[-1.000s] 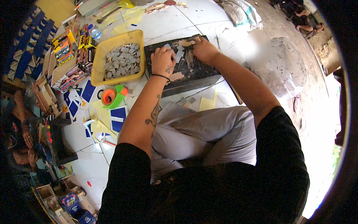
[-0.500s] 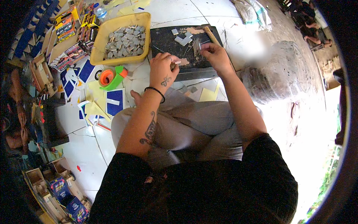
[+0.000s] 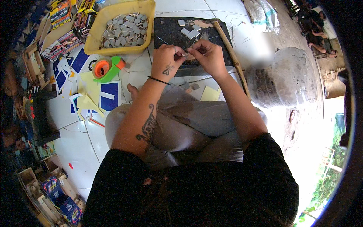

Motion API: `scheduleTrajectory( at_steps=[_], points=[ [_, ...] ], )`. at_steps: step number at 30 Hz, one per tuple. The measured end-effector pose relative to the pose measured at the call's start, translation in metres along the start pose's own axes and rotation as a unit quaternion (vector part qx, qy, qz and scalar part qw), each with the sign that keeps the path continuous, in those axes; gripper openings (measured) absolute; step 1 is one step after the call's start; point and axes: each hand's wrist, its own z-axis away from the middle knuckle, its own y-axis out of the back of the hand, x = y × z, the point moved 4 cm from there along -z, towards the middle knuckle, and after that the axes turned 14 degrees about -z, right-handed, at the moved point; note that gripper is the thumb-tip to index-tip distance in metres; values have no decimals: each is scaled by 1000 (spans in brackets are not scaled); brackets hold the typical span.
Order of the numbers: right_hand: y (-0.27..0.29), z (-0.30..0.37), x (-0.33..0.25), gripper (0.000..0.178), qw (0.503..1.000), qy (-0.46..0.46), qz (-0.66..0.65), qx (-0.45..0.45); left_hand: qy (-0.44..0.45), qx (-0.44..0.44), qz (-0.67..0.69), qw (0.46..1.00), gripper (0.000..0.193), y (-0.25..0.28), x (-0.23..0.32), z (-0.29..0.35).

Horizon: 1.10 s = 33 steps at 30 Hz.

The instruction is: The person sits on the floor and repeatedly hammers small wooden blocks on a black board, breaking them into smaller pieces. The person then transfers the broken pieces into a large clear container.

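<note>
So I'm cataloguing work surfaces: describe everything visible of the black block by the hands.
The black block lies on the tiled floor, right of the yellow tub. It is roughly rectangular, with a dark top and greyer near side; material unclear. A tan patch marks the far edge. Four grey squares and at least one thin rod lie on top, a wooden handle along its right side. The left hand and right hand hide part of it; whether they touch it is unclear.

White tiles, cracked in places, cover the floor [image 3: 80, 146]. Rougher brown ground [image 3: 286, 38] borders it at right, beside bright daylight and green foliage [image 3: 326, 189].
</note>
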Motion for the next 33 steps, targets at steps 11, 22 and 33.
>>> scheduleTrajectory(
  at_steps=[11, 22, 33],
  points=[
    [-4, 1, -7, 9, 1000, 7, 12, -21, 0, -18, -34, 999, 11, 1, 2, 1],
    [-8, -3, -17, 12, 995, 71, 64, -33, -9, 58, 50, 997, 15, 3, 6, 0],
    [105, 80, -9, 55, 902, -176, 394, 7, -40, 95, 111, 988, 9, 1, 9, 2]
  ],
)
